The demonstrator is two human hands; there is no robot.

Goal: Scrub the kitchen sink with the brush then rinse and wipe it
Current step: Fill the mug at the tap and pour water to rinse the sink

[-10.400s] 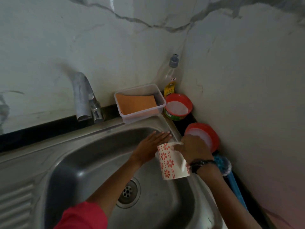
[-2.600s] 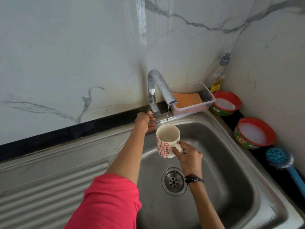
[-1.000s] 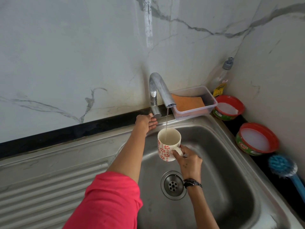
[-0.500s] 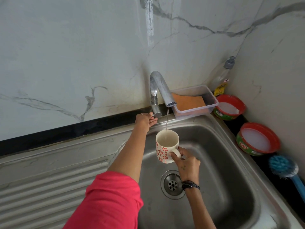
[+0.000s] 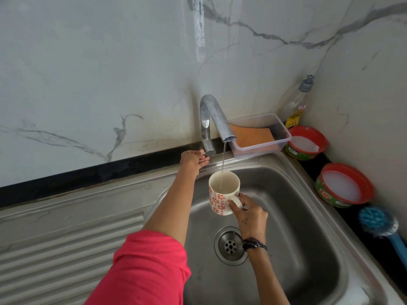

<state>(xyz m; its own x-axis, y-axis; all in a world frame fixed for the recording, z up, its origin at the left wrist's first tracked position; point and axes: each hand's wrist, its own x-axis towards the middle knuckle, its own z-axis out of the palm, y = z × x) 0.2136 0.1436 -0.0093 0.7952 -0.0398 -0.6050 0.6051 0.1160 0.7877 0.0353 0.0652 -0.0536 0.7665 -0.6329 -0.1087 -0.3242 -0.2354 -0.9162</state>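
A steel sink (image 5: 308, 216) with a round drain (image 5: 230, 245) fills the lower middle. Over the basin my right hand (image 5: 248, 213) grips the handle of a white mug with red flowers (image 5: 221, 195). A thin stream of water falls from the curved tap (image 5: 214, 116) into the mug. My left hand (image 5: 193, 159) holds the tap's lever at its base, fingers curled round it. A blue brush (image 5: 377, 222) lies on the black counter at the right edge, its head toward the wall.
A clear tub holding an orange cloth (image 5: 253, 137) stands behind the sink. To its right stand a soap bottle (image 5: 297, 106) and two red-rimmed round tubs (image 5: 307, 143) (image 5: 343, 186). A ribbed drainboard (image 5: 66, 249) lies to the left. Marble walls close the back and right.
The mug stays under the running stream and has barely shifted. My left hand remains on the tap lever. Ten seconds ago the mug was tipped over the sink's right side.
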